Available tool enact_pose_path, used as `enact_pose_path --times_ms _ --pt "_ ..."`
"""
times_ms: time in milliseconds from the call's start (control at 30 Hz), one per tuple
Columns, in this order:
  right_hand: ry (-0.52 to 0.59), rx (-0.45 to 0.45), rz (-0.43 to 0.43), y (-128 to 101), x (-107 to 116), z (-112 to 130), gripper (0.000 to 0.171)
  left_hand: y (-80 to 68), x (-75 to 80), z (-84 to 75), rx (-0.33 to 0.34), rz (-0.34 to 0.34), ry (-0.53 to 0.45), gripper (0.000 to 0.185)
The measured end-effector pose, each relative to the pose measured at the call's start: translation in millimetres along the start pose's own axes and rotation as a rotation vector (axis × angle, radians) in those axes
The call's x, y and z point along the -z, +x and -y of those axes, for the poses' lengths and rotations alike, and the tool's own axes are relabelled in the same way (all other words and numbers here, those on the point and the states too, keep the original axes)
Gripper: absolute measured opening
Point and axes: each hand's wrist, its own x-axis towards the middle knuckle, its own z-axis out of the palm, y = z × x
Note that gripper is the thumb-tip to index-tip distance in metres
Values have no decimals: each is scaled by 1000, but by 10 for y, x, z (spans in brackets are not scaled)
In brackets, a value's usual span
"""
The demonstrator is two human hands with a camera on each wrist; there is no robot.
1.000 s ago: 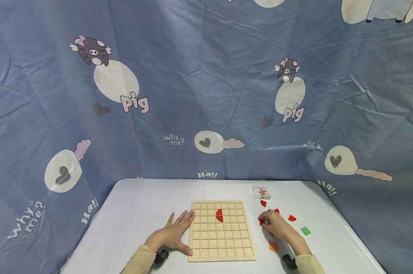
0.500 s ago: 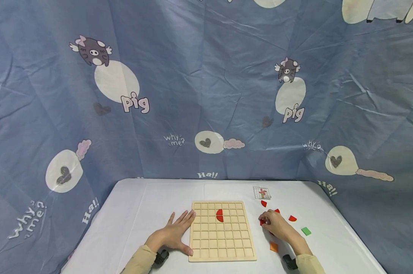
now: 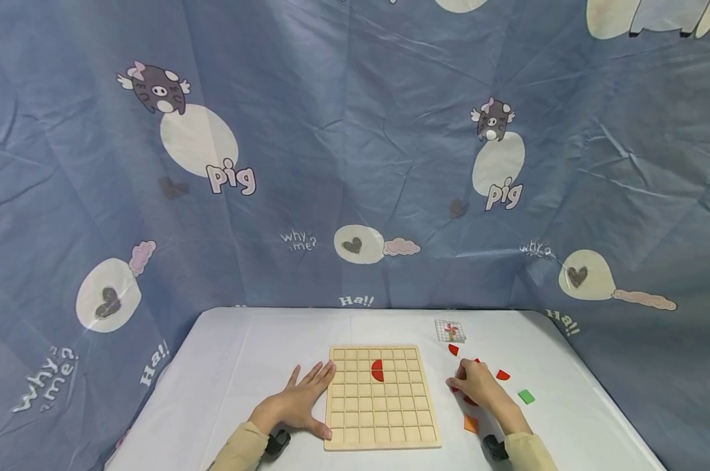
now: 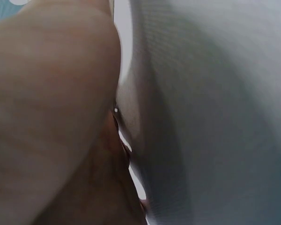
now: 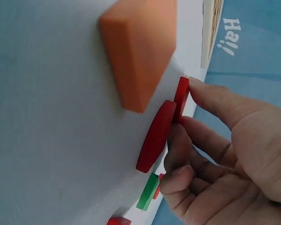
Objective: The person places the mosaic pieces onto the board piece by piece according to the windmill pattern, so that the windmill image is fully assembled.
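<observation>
My left hand lies with spread fingers along the left edge of a wooden grid board; the left wrist view is filled mostly by skin and blurred grey. Two red quarter-circle tiles sit together in the board's upper squares. To the right of the board, my right hand pinches a red tile between thumb and fingers, low over the table. A second red tile lies right beside it, close to the fingers. An orange block is nearer the wrist.
A picture card lies beyond the right hand, with a red tile just in front of it. Farther right are another red tile and a green square. A blue patterned cloth hangs behind the white table.
My right hand's fingers have shifted slightly, and red now shows below the hand as well as at the fingertips. My left hand and the board have stayed put.
</observation>
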Motion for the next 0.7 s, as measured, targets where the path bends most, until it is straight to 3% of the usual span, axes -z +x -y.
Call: enact_pose_path --times_ms 200,533,700 --pt "-7 -55 -6 14 -18 8 25 6 -7 8 -3 1 5 126" --pt "17 -61 -14 -15 -17 36 25 21 -31 30 -3 -3 9 127" --pt "-5 67 -1 -55 36 15 9 33 -37 34 -7 0 12 127"
